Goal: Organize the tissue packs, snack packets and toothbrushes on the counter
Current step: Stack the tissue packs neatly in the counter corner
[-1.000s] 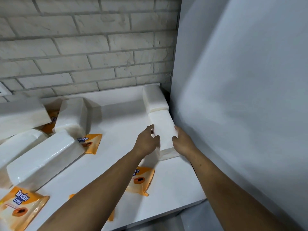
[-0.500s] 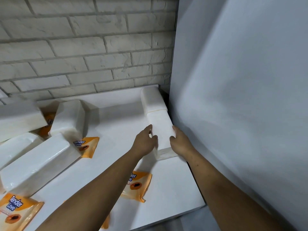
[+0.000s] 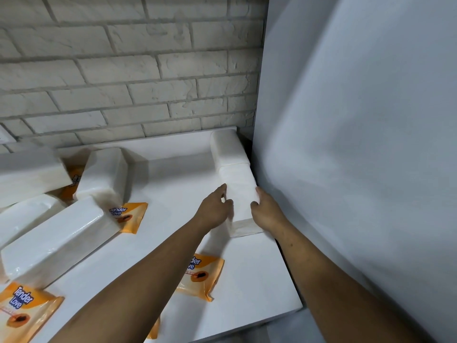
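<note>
Lying jumbled at far left: several white tissue packs [image 3: 53, 233] over orange snack packets [image 3: 129, 216] on the white counter [image 3: 173, 169]. Pressing against the near tissue pack [image 3: 241, 194] from its left side: left hand [image 3: 214, 210], fingers curled on it. Clasping the same pack's right edge: right hand [image 3: 265, 214]. Butted end to end beyond it, by the grey panel [image 3: 358, 144]: another pack [image 3: 227, 151].

"Tender Love" in blue letters stands on the orange packet [image 3: 17, 310] at the lower left — partly readable too on the packets beside the tissue packs [image 3: 128, 216] and under the forearm [image 3: 201, 276]
</note>
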`<state>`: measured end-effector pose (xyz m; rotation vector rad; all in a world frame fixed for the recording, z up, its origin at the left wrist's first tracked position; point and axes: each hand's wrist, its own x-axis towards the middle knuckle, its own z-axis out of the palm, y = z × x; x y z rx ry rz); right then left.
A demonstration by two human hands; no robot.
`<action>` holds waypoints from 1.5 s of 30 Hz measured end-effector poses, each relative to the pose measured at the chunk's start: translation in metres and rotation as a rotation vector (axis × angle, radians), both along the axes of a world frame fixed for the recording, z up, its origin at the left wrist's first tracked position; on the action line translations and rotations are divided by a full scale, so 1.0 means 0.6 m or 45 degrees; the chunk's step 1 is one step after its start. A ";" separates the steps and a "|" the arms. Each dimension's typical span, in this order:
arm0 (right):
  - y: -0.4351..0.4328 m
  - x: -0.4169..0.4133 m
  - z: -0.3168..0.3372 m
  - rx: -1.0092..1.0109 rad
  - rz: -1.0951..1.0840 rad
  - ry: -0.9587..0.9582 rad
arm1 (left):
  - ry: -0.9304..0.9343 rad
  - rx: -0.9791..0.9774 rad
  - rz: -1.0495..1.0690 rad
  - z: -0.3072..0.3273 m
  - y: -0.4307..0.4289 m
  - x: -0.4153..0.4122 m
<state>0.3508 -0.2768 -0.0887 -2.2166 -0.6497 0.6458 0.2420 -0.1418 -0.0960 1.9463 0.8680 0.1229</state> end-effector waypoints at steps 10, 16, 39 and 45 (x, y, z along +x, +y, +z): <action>0.043 -0.043 0.034 0.117 0.024 -0.489 | -0.140 0.044 0.182 0.024 0.021 -0.068; 0.110 -0.112 0.056 0.198 0.165 -0.520 | -0.200 0.199 0.337 0.060 0.067 -0.159; 0.374 -0.475 0.024 0.038 0.212 0.011 | 0.168 0.534 0.372 0.066 0.343 -0.592; 0.394 -0.519 0.002 -0.044 -0.004 0.362 | 0.338 0.512 0.159 0.058 0.381 -0.599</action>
